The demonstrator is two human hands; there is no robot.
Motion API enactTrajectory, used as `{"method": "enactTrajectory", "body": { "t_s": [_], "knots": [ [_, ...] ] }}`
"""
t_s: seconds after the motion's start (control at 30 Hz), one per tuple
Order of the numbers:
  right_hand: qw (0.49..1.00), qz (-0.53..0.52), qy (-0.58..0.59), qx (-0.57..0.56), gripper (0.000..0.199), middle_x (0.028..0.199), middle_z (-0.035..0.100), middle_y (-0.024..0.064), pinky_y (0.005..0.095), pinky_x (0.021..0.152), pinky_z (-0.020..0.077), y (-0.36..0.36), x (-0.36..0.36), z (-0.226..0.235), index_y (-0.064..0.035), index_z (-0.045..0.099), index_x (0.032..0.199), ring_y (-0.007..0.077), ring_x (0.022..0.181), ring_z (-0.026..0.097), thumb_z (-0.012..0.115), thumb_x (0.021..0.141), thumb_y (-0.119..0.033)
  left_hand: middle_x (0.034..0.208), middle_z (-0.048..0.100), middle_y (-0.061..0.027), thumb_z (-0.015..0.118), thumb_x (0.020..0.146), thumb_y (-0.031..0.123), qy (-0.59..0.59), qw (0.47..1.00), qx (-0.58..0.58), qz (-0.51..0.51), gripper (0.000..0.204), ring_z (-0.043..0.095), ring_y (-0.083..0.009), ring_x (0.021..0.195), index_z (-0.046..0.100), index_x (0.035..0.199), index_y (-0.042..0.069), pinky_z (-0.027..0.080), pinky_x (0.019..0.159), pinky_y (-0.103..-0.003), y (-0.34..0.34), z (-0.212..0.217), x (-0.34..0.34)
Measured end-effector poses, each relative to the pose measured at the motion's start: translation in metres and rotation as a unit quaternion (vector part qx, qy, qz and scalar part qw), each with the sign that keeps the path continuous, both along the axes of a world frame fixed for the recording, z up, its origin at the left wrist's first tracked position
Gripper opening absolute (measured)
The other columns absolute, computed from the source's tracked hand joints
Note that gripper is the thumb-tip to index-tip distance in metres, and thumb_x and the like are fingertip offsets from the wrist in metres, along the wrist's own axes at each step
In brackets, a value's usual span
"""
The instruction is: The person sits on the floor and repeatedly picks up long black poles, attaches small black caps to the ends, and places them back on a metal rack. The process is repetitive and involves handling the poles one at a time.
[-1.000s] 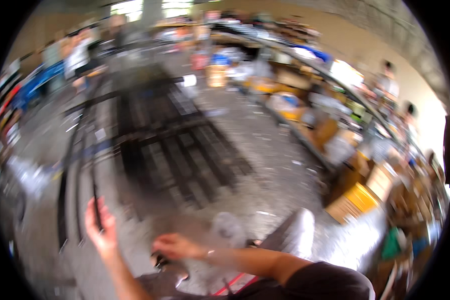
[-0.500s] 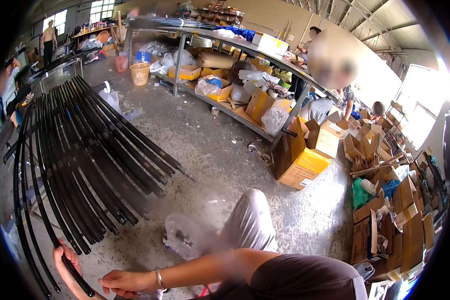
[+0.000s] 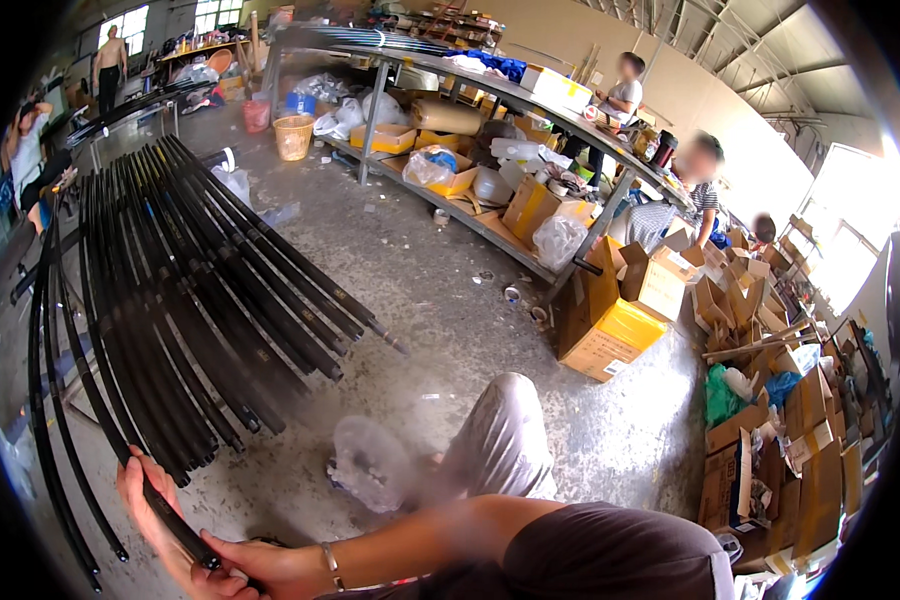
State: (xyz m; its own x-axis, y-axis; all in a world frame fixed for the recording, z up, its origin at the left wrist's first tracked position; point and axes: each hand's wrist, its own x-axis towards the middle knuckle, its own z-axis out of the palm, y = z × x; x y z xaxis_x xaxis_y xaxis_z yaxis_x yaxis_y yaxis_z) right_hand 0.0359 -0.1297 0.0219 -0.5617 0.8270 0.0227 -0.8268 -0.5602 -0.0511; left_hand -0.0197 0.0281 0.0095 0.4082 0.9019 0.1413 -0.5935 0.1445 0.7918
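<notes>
A long black pole (image 3: 175, 520) slants toward me at the lower left, its near end capped and pointing down to the right. My left hand (image 3: 148, 497) is closed round it a little above that end. Against the end itself, the fingers of my right hand (image 3: 260, 566) are curled, thumb on top, pinching the tip; a bracelet circles that wrist. Whether anything small is also in those right fingers is hidden. Beside the held pole, many similar black poles (image 3: 220, 290) lie side by side in a fan-shaped row on a rack.
By my bent knee sits a clear plastic bag (image 3: 365, 465) with small dark things inside. A long metal workbench (image 3: 370, 125) with cartons and bags underneath runs across the back. Open cardboard boxes (image 3: 610, 320) are stacked at the right. Other people stand and sit farther off.
My right hand has come left onto the near end of the pole. My left hand has risen slightly, and the pole's end has swung right and up. The view has shifted a little.
</notes>
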Motion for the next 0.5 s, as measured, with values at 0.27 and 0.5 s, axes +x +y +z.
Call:
{"method": "enactTrajectory", "body": {
  "t_s": [0.27,0.5],
  "knots": [
    [0.994,-0.025,0.003,-0.11,0.042,0.063,0.029,-0.0085,0.0206,0.044,0.0192,-0.016,0.003,0.023,-0.0158,0.05,0.093,0.0058,0.051,0.026,0.038,0.093,-0.056,0.066,0.043,0.0033,0.056,0.091,0.021,0.028,0.999,0.026,0.032,0.029,0.035,-0.0019,0.053,0.048,0.111,0.001,0.026,0.046,-0.018,-0.013,0.016,0.001],
    [0.998,-0.018,-0.019,0.06,0.042,0.061,0.03,-0.0087,0.0205,0.043,0.0193,-0.01,0.005,-0.005,-0.0146,0.049,0.089,0.0058,0.05,0.026,0.042,0.091,-0.056,0.069,0.043,0.002,0.058,0.089,0.02,0.027,0.991,-0.016,0.132,0.037,0.033,-0.0032,0.055,0.046,0.117,-0.002,0.027,0.052,-0.018,-0.019,0.025,-0.005]
  ]
}}
